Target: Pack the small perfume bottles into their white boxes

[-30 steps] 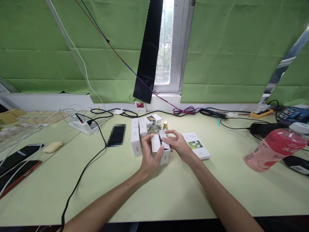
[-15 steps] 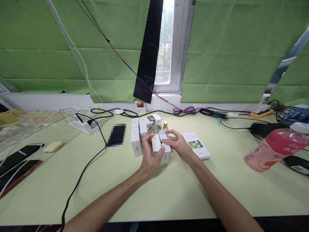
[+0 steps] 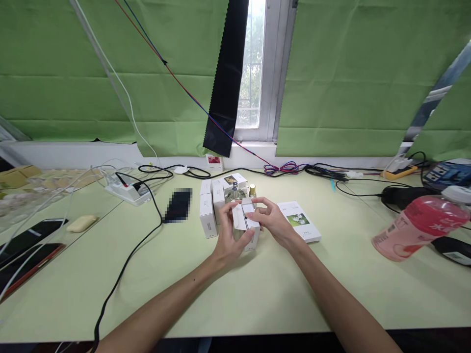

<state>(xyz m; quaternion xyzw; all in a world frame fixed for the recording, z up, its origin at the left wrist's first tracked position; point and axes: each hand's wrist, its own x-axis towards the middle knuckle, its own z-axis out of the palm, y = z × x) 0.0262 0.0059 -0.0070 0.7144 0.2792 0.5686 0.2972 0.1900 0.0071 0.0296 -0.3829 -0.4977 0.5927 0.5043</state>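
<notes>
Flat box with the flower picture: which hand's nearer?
Right. The right hand is just left of the flat box; the left hand is farther left, on the far side of the small open box.

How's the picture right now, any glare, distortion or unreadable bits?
In the head view, the window glares near its top; a dark patch on the table is pixelated; the pink bottle looks slanted, perhaps from lens distortion; the held white box has lettering too small to read.

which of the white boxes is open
The white box between the left hand and right hand: its flaps stand raised, while none of the other white boxes shows a raised flap.
</notes>
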